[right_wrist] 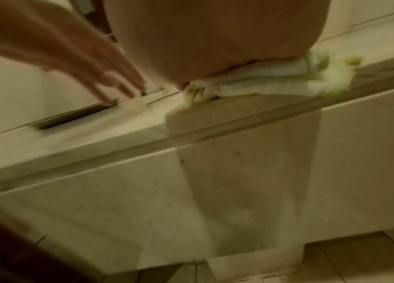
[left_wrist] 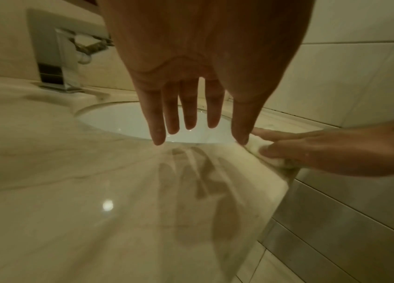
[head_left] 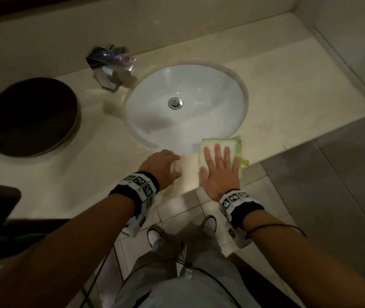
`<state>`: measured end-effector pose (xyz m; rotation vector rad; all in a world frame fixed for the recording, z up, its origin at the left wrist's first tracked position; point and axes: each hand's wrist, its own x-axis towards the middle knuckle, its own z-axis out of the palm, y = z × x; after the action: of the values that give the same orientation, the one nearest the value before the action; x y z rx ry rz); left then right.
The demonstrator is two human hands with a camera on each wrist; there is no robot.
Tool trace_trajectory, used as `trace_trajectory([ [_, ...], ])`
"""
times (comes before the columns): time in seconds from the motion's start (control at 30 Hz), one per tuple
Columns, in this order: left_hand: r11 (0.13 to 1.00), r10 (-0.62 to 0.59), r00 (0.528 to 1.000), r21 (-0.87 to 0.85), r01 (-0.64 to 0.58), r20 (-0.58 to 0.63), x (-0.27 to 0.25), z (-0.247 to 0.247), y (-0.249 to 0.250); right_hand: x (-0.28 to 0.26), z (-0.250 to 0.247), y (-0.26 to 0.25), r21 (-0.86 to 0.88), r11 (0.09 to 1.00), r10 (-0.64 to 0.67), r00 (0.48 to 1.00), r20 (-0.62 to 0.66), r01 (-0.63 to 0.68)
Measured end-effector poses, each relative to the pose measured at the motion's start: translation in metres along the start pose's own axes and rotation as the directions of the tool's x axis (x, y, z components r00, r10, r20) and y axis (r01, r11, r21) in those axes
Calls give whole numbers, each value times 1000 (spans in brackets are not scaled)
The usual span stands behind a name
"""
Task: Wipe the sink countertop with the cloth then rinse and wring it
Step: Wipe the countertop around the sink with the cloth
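Note:
A folded white cloth with green edges point(head_left: 221, 144) lies on the beige countertop point(head_left: 288, 92), at its front edge beside the near right rim of the white sink point(head_left: 210, 85). My right hand point(head_left: 218, 165) presses flat on the cloth with its fingers spread; in the right wrist view the cloth point(right_wrist: 276, 80) bulges out from under the palm. My left hand point(head_left: 168, 165) is just left of it, at the sink's near rim. Its fingers point(left_wrist: 188, 114) are straight, hold nothing, and stay low over the stone. I cannot tell whether they touch it.
A square chrome faucet point(head_left: 110, 67) stands at the sink's far left. A dark round bowl-like object point(head_left: 30, 116) sits on the counter's left end. Walls close off the back and right. Tiled floor and my feet lie below the front edge.

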<state>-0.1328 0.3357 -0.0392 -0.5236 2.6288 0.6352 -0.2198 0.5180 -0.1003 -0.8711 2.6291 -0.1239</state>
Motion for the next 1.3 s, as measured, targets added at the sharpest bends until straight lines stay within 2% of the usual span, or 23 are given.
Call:
trace_trajectory([
  [0.1,999,32,999,3,-32,1,13,2,28,-8,6,-2,-43,992,-117,993,11,118],
  [0.27,997,56,998,56,-56,9,39,-1,64,4,-2,30,-47,974,-223,975,2,223],
  [0.53,987,-27,993,157,8,116,68,22,103,33,-26,111,-51,988,-150,988,-43,148],
  [0.7,981,-74,980,188,39,184,77,31,120,54,-43,168,-20,1000,-11,996,-94,9],
  [0.9,976,-122,971,205,79,207,81,30,129,54,-34,151,39,998,51,981,-188,-44],
  [1.07,975,-131,972,204,91,194,82,25,134,38,-23,130,-36,992,-128,981,-148,124],
  [1.3,977,-182,970,142,159,159,80,30,132,39,-23,145,-40,980,-199,971,-135,195],
])
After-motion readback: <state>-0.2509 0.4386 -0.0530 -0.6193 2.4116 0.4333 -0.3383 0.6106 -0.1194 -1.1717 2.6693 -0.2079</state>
